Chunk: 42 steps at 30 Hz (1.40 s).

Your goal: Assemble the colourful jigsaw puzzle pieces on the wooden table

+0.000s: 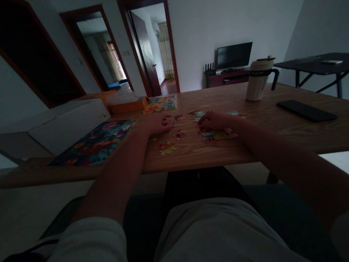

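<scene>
Both forearms reach over the tabletop [292,131]; left hand [157,124] and right hand [217,121] rest on puzzle pieces [178,134], grip unclear. Pieces look light, thin, best pinched by edges.

The table [292,131] is wood, or a wood-look top, with clear grain and a matt finish. The puzzle pieces [178,134] look like printed cardboard, colourful, no shine. Same goes for the puzzle board [96,143]. The tumbler [257,80] looks like smooth matt plastic or coated metal, hard to tell which. The phone [305,110] is flat black and smooth.
</scene>
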Motion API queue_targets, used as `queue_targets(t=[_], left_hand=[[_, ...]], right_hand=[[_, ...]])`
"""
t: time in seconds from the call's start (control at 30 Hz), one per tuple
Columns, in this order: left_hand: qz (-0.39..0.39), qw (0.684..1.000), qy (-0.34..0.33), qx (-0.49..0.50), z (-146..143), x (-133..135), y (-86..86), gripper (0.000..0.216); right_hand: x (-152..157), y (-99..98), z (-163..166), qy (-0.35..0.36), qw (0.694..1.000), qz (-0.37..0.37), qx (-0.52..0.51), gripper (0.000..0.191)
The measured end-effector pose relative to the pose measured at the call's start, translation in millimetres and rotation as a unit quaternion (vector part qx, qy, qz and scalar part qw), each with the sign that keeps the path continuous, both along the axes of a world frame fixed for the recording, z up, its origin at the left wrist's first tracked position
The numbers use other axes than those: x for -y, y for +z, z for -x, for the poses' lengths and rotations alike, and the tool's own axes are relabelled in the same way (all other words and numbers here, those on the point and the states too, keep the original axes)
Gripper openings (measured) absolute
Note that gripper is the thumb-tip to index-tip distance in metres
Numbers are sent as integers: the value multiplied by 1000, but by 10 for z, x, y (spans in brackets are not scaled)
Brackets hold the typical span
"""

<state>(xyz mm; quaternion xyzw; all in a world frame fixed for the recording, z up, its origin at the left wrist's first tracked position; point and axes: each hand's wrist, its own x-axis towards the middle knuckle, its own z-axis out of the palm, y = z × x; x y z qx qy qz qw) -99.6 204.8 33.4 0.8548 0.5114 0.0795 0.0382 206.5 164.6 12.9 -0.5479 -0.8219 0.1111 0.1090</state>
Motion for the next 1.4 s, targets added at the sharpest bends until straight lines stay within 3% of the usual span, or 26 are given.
queue_targets(t=[0.17,0.8,1.07,1.4], left_hand=[[70,996,4,57,4,-28,-26,69],[-2,999,28,35,124,-100,-31,77],[40,997,16,57,84,-48,6,65],[51,995,17,90,100,-74,-30,71]], right_hand=[[2,4,-1,3,1000,-1,0,31],[-6,-18,-53,-21,999,37,-28,45],[-7,-23,-58,-29,998,38,-35,43],[-42,-44,-72,-27,998,45,-34,49]])
